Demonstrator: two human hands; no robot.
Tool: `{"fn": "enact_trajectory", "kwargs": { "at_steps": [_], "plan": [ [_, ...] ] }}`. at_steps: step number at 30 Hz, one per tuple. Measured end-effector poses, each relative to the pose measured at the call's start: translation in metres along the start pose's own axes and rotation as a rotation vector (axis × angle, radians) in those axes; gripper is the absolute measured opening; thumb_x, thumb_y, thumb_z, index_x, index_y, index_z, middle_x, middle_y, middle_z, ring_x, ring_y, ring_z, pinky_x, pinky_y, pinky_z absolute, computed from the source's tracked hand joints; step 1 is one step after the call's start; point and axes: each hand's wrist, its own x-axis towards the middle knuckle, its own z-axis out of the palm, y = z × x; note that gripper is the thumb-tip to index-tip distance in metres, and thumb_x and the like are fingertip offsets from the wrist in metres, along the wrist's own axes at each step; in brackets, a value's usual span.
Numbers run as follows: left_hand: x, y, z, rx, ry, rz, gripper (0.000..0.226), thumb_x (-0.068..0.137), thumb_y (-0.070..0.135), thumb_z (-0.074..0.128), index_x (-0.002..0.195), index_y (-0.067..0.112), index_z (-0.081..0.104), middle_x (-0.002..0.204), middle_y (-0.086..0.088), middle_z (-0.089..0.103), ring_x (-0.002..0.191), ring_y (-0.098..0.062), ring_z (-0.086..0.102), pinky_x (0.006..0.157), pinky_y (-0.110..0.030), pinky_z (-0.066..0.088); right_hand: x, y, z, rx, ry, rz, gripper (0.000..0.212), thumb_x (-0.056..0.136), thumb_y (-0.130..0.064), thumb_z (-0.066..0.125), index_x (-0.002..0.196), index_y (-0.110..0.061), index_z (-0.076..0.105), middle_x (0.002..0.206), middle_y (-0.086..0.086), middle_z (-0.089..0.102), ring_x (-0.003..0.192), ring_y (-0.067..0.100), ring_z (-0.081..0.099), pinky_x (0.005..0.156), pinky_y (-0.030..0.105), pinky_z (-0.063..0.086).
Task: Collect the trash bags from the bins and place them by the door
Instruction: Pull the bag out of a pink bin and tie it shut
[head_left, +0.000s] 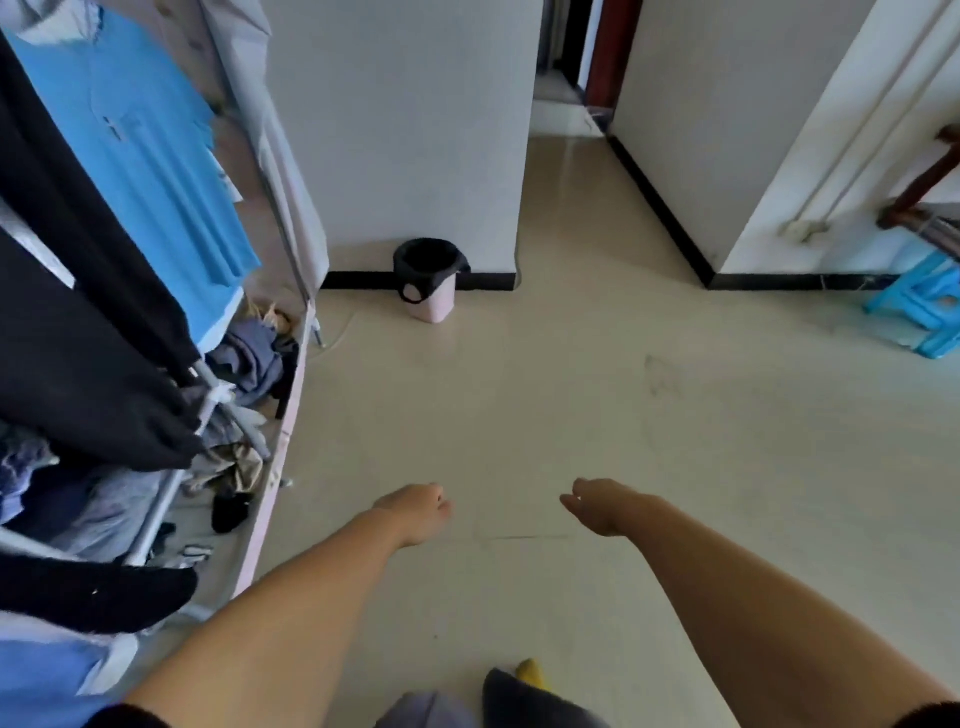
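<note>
A small pink bin (431, 304) stands on the floor against the white wall, ahead of me. A black trash bag (423, 262) lines it and folds over its rim. Both my arms stretch forward over the floor, well short of the bin. My left hand (418, 512) hangs with fingers loosely curled and holds nothing. My right hand (597, 504) is also empty, fingers relaxed and pointing left. A doorway (566, 67) shows at the end of the corridor, far behind the bin.
An open cloth wardrobe (156, 260) with hanging clothes and piled garments fills the left side. A blue plastic stool (919, 306) and a dark wooden piece (930, 208) stand at the right edge. A white wall corner (519, 156) borders the corridor.
</note>
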Motion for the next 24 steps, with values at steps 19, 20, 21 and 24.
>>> {"fn": "enact_trajectory", "kwargs": {
  "at_steps": [19, 20, 21, 24],
  "plan": [
    [0.347, -0.002, -0.272, -0.058, 0.068, -0.083, 0.041, 0.098, 0.041, 0.031, 0.119, 0.013, 0.053, 0.123, -0.011, 0.059, 0.112, -0.027, 0.056, 0.091, -0.034, 0.042, 0.34, -0.016, -0.296, 0.013, 0.004, -0.101, 0.052, 0.101, -0.041, 0.024, 0.139, -0.006, 0.034, 0.143, 0.017, 0.043, 0.13, 0.033, 0.043, 0.104, 0.04, 0.035],
    [0.362, -0.003, -0.287, -0.067, 0.067, -0.084, 0.041, 0.099, 0.041, 0.032, 0.118, 0.012, 0.053, 0.122, -0.011, 0.059, 0.111, -0.027, 0.056, 0.09, -0.034, 0.042, 0.353, -0.017, -0.309, 0.023, -0.001, -0.101, 0.052, 0.101, -0.041, 0.024, 0.139, -0.006, 0.034, 0.143, 0.018, 0.043, 0.13, 0.033, 0.043, 0.105, 0.04, 0.035],
    [0.377, -0.003, -0.3, -0.072, 0.058, -0.085, 0.041, 0.099, 0.041, 0.032, 0.117, 0.012, 0.054, 0.12, -0.011, 0.06, 0.11, -0.027, 0.056, 0.09, -0.034, 0.042, 0.367, -0.018, -0.32, 0.027, -0.017, -0.101, 0.052, 0.101, -0.041, 0.024, 0.14, -0.007, 0.034, 0.143, 0.018, 0.043, 0.13, 0.033, 0.043, 0.105, 0.041, 0.036],
    [0.424, -0.003, -0.33, -0.074, 0.034, -0.088, 0.041, 0.099, 0.041, 0.032, 0.116, 0.011, 0.054, 0.118, -0.01, 0.06, 0.108, -0.027, 0.056, 0.088, -0.033, 0.042, 0.412, -0.018, -0.353, 0.036, -0.046, -0.098, 0.053, 0.101, -0.042, 0.025, 0.14, -0.008, 0.033, 0.144, 0.017, 0.042, 0.131, 0.033, 0.042, 0.106, 0.041, 0.035]
  ]
}}
